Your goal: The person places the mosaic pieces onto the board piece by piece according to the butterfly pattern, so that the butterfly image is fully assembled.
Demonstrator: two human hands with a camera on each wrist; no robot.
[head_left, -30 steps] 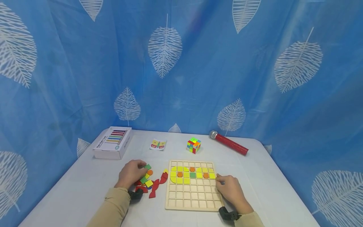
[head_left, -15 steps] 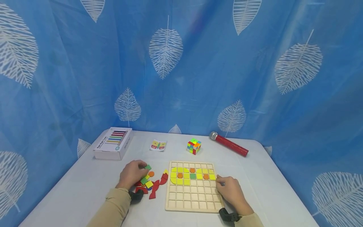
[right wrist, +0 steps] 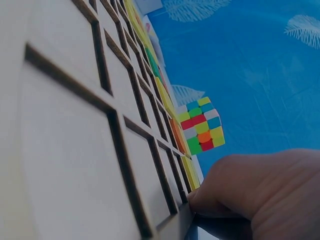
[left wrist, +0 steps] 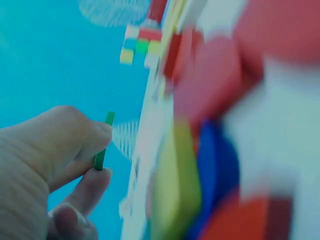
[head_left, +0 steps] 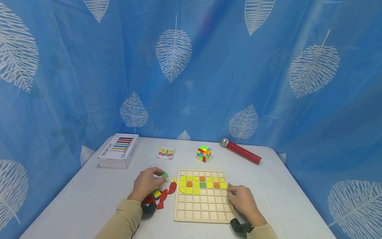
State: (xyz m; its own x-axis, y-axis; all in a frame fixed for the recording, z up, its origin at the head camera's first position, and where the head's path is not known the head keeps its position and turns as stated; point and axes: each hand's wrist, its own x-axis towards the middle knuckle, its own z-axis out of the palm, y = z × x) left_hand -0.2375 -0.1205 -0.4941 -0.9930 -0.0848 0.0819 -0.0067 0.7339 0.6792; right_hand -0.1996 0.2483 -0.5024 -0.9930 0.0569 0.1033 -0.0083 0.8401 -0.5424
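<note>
My left hand (head_left: 146,184) pinches a green square tile (head_left: 165,175) between thumb and fingertips, above the table just left of the board. In the left wrist view the green tile (left wrist: 103,150) stands edge-on between the fingertips. Below this hand lies a pile of red pieces (head_left: 163,197) and a yellow tile (head_left: 157,193), partly hidden by the hand and wrist. The wooden grid board (head_left: 197,220) bears yellow, orange and green pieces in its upper rows. My right hand (head_left: 244,200) grips its right edge, the thumb (right wrist: 220,187) showing in the right wrist view.
Behind the board stands a puzzle cube (head_left: 204,154). A pattern card (head_left: 166,153) and a white box (head_left: 119,151) lie to its left. A red microphone (head_left: 243,152) lies at the back right. Red and yellow pieces (head_left: 172,187) lie beside the board's left edge.
My left hand has lifted off the pile and moved right with the green tile, toward the board. The right hand and the board have stayed put.
</note>
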